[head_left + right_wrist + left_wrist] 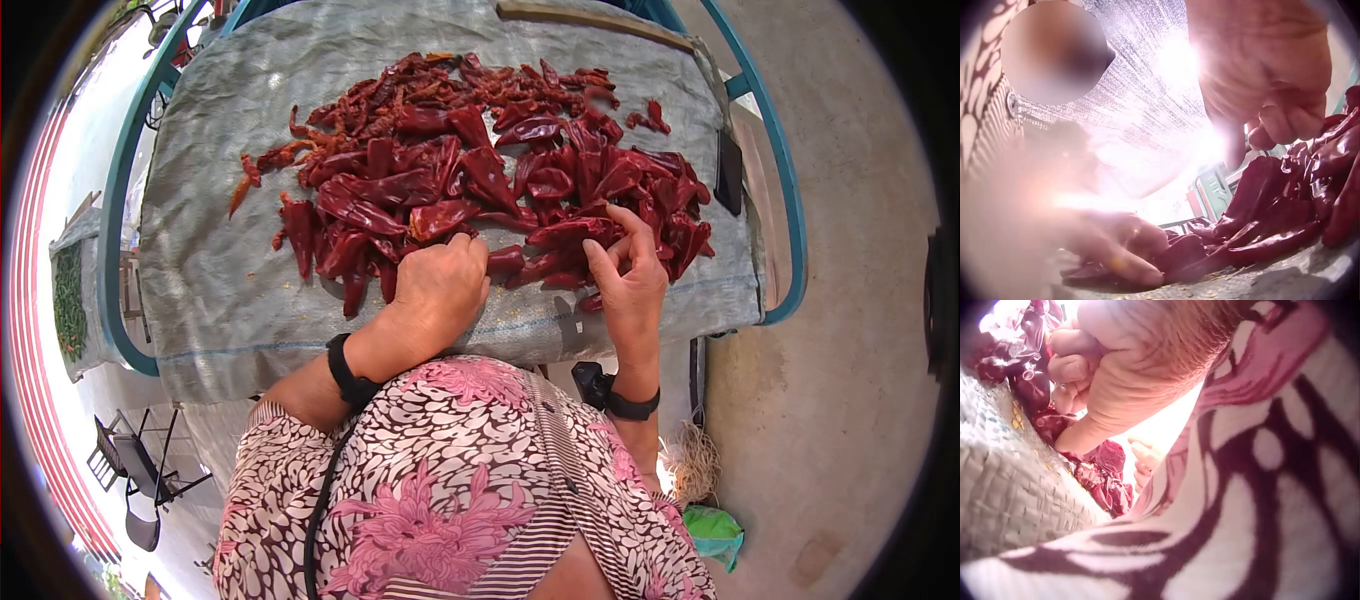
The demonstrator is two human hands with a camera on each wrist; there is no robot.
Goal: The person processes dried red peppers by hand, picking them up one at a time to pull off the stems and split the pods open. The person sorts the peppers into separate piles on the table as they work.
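A wide heap of wrinkled, glossy dried red chili peppers (390, 190) lies on a woven grey sheet. At the heap's near edge my left hand (440, 290) has its fingers curled, the thumb pressing low against a red chili pepper (1050, 425) and pinching it. To the right, my right hand (632, 280) hovers over the near side of the heap. Its thumb and forefinger are apart, with the other fingers loosely bent. Below that hand, in the right wrist view, stands a tilted chili pepper (1257, 181); nothing shows between the fingers.
Smaller, more orange shrivelled peppers (350, 120) lie at the back of the heap. A black phone-like slab (729, 173) rests at the sheet's right side, and a wooden strip (595, 25) at the far edge. Blue-green metal rails (785, 215) frame the sheet (210, 240).
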